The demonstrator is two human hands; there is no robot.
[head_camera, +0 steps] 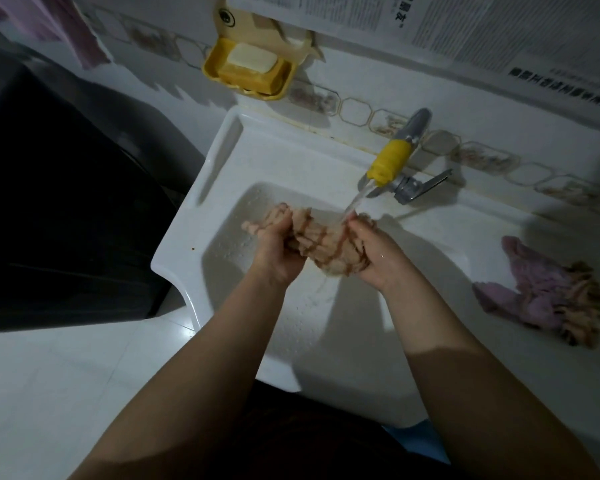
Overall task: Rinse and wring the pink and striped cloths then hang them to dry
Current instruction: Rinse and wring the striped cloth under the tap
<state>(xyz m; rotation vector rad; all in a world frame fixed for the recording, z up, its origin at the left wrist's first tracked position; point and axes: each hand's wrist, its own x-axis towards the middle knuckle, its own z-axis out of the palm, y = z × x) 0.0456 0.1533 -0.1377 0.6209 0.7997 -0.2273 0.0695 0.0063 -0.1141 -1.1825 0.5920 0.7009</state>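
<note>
Over the white sink basin (222,188) I hold a bunched striped cloth (321,242), pale peach with reddish stripes. My left hand (274,251) grips its left end and my right hand (378,256) grips its right end. Water runs from the tap with a yellow spout sleeve (390,161) onto the cloth near my right fingers. A pink cloth (534,289), lying partly over another striped cloth (584,306), rests in a heap on the sink ledge to the right.
A yellow soap dish with a soap bar (253,69) hangs on the tiled wall above the sink. The tap's metal lever (426,187) points right. A dark appliance (49,202) stands left of the sink. Pink fabric (59,26) hangs at top left.
</note>
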